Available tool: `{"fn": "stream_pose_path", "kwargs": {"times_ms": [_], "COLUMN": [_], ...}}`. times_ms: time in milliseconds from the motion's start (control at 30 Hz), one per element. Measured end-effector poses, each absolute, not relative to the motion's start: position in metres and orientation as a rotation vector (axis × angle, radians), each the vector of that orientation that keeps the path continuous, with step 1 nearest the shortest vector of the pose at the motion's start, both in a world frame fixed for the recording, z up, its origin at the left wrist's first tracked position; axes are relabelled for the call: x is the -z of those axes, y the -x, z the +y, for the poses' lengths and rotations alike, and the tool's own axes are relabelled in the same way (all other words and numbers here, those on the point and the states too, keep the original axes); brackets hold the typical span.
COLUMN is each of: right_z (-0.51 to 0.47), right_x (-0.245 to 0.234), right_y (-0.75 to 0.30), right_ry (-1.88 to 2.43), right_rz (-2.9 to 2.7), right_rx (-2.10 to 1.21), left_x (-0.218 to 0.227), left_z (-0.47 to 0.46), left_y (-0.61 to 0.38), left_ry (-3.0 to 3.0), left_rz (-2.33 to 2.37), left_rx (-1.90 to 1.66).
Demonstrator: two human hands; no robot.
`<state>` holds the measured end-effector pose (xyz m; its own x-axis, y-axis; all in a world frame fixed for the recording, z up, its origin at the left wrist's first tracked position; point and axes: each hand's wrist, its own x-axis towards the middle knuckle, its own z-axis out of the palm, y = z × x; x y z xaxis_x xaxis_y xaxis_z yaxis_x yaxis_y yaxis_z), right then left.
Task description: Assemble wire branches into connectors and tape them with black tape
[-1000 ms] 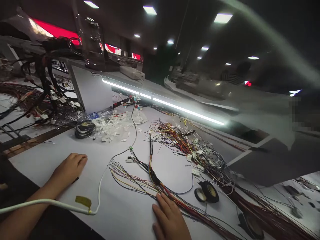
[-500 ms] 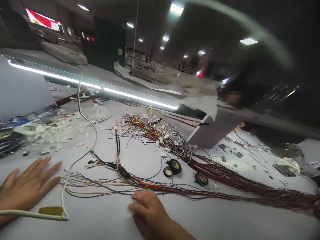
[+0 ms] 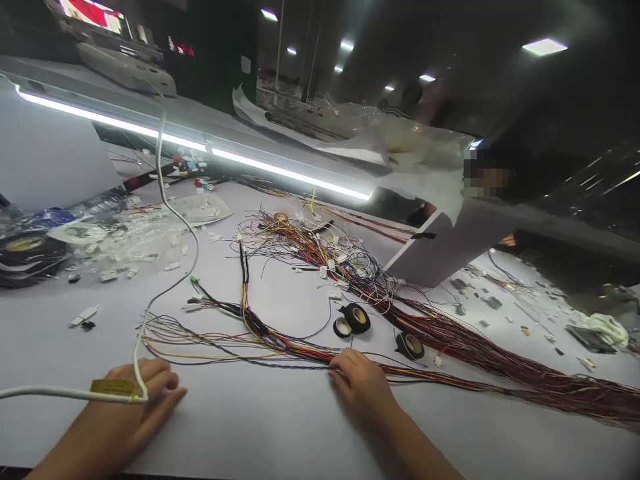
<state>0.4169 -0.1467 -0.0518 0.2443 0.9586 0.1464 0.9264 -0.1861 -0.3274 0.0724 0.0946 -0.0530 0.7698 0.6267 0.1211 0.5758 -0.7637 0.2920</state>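
Note:
A wire harness (image 3: 305, 350) with several thin coloured wires runs across the white table. Its left end fans into loose ends and a black-sleeved branch with a green connector (image 3: 195, 281). My right hand (image 3: 364, 383) is closed on the harness bundle, its fingers curled over the wires. My left hand (image 3: 133, 407) is low at the left, palm down, thumb apart from the loosely bent fingers, with nothing visible in it. A white cable (image 3: 165, 287) passes in front of that hand. Near my right hand lie rolls of black tape (image 3: 358, 319).
A thick bundle of dark red wires (image 3: 480, 347) runs off to the right, its tangled ends behind the tape. Plastic bags of small white connectors (image 3: 135, 247) lie at the left. A grey panel (image 3: 435, 257) stands at the back right, with a person behind it.
My left hand has moved right and down from lying flat with spread fingers, uncovering a small white connector. My right hand has slid right onto the bundle. The view has shifted slightly.

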Motion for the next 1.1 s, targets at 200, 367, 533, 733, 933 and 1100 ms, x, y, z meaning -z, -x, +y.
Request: {"fn": "stream_pose_path", "kwargs": {"times_ms": [200,367,533,733,933,1100], "right_z": [-0.141,-0.145,-0.141,-0.126,-0.095,-0.088], "right_x": [0.057,0.059,0.055,0.047,0.053,0.056], "right_y": [-0.409,-0.403,-0.409,-0.408,-0.392,-0.395], "right_ry": [2.273,2.228,2.223,2.180,2.156,2.148], "right_rz": [-1.724,-1.693,-1.623,-1.688,-1.876,-1.955], "right_rx": [-0.044,-0.068,-0.138,-0.195,-0.036,-0.011], "left_x": [0.058,0.051,0.044,0.046,0.047,0.048], "left_z": [0.048,0.044,0.047,0.047,0.045,0.037], "left_y": [-0.128,-0.175,-0.195,-0.194,-0.193,-0.200], "left_ry": [-2.824,-2.727,-2.671,-2.721,-2.753,-2.748], "left_rz": [0.517,0.503,0.533,0.548,0.554,0.522], "left_rx": [-0.583,-0.434,-0.286,-0.249,-0.287,-0.360]}}
